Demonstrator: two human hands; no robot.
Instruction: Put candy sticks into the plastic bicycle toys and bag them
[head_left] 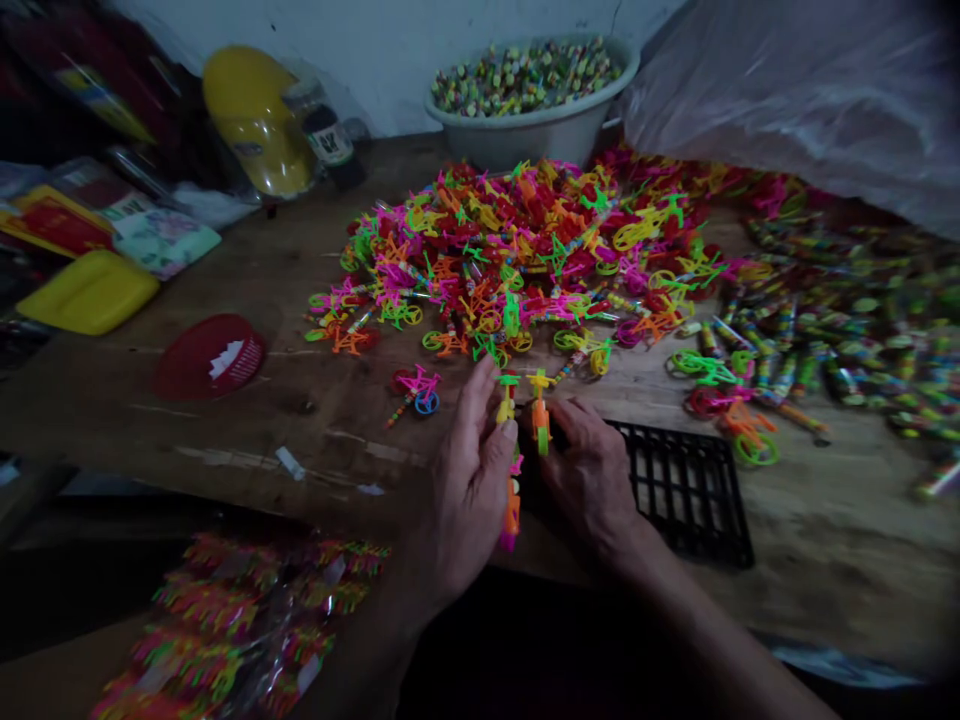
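Observation:
My left hand [466,478] is closed, its thumb pressing a row of small plastic toy bicycles [511,505] against its fingers; yellow, orange and pink parts show. Just to the right, my right hand [596,468] pinches an orange toy bicycle [540,415] with a yellow handlebar and a green wheel. Both hands are close together over a black slotted rack [694,490], and they hide its left part. Beyond them rises a heap of bright toy bicycles [517,260], many with candy-filled tubes. A pink toy bicycle [418,384] lies alone left of my fingers.
At the back stands a grey tub [536,128] full of small colourful pieces. Candy-filled tubes [847,330] spread over the right side. A red basket [210,358], a yellow scoop [90,292] and a bottle [326,130] are at left. Packed bags of toys [247,620] lie below the table edge.

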